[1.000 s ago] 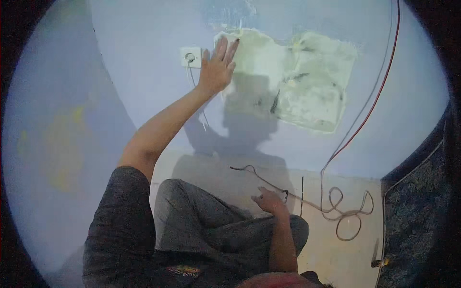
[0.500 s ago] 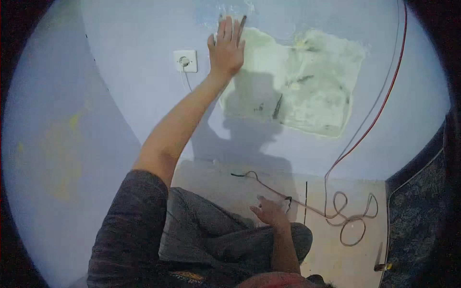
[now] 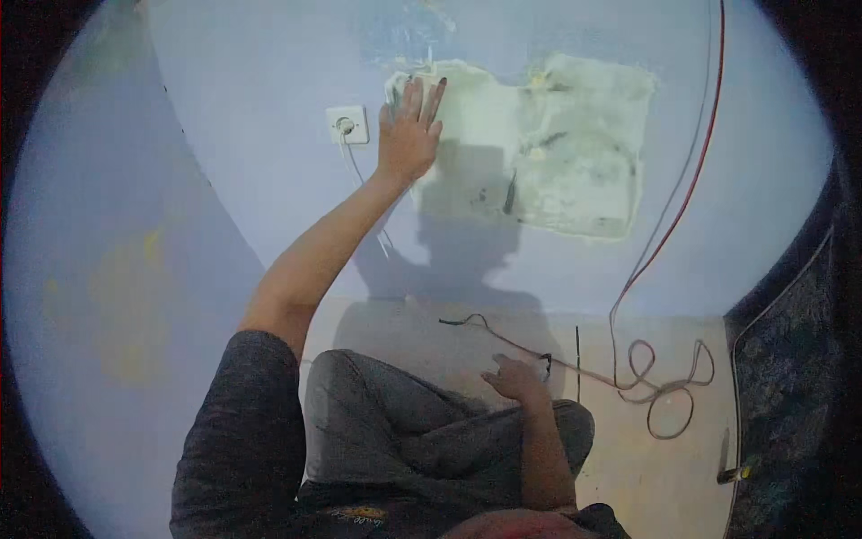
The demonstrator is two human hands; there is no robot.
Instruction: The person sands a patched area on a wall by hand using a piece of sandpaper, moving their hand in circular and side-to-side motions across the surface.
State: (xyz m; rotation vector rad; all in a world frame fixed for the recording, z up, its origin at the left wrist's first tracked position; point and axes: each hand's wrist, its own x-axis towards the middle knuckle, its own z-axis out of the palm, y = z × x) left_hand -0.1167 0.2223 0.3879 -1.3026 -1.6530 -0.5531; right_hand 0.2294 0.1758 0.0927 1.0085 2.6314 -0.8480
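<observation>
Left hand (image 3: 410,144): lower on the wall (image 3: 269,54) than half a second ago, its fingertips having come from the scuffed blue area (image 3: 409,31) down onto the pale patch (image 3: 476,112); it lies flat, back to the camera, fingers stretched out with gaps between them. Whether anything is under the palm, I cannot tell.
Pale patch: on the wall straight ahead, greenish white, ragged-edged, with dark smudges mostly on its right half; the fingertips are at its 10 o'clock corner.
Scuffed blue area: just beyond that corner, toward 11 o'clock from the patch.
Shadow (image 3: 462,251): head and shoulders cast over the patch's lower left part and the wall at 7 o'clock.
Wall socket (image 3: 359,135): white, at 9 o'clock of the patch, near the left hand; a plug sits in it, and its pale lead (image 3: 353,163) runs down toward the forearm.
Red cable (image 3: 697,171): hangs at 3 o'clock of the patch and loops loosely on the floor (image 3: 628,467) at 5 o'clock.
Right hand (image 3: 516,379): at 6 o'clock, above the right knee (image 3: 575,427), fingers loosely bent and parted, gripping nothing that shows.
Dark thin strip (image 3: 577,359): on the floor, at 2 o'clock of the right hand.
Yellow stains (image 3: 130,310): on the side wall (image 3: 81,216), at 8 o'clock of the patch.
</observation>
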